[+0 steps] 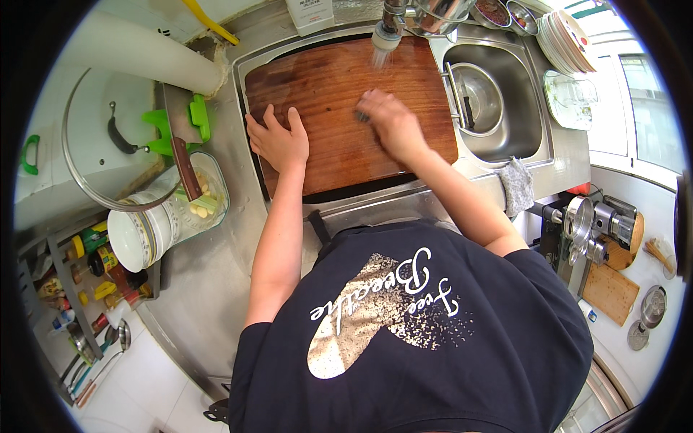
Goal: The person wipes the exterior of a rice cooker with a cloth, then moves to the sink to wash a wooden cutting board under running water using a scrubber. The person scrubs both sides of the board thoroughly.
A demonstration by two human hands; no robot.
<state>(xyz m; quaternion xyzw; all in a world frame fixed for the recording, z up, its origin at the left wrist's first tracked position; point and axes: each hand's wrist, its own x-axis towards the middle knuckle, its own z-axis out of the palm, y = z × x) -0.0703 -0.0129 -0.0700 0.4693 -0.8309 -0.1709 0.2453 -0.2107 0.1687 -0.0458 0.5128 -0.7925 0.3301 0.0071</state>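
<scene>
A large wet wooden cutting board [346, 146] lies across the left basin of a steel sink. Water runs from the faucet [387, 39] onto its upper part. My left hand [281, 138] rests with spread fingers on the board's left side and holds nothing. Over the board's right half is my right hand [391, 123], blurred, with its fingers curled round a small dark thing [361, 115], perhaps a scouring pad; its kind is hard to tell.
The right basin [520, 108] holds a metal bowl [490, 81] and a black-handled knife [469, 111]. Stacked plates [563, 40] stand beyond it. At left are a cleaver [184, 162], a glass lid [73, 157], bowls [135, 241] and a glass dish of garlic [222, 205]. A grey cloth [517, 184] hangs at the counter's edge.
</scene>
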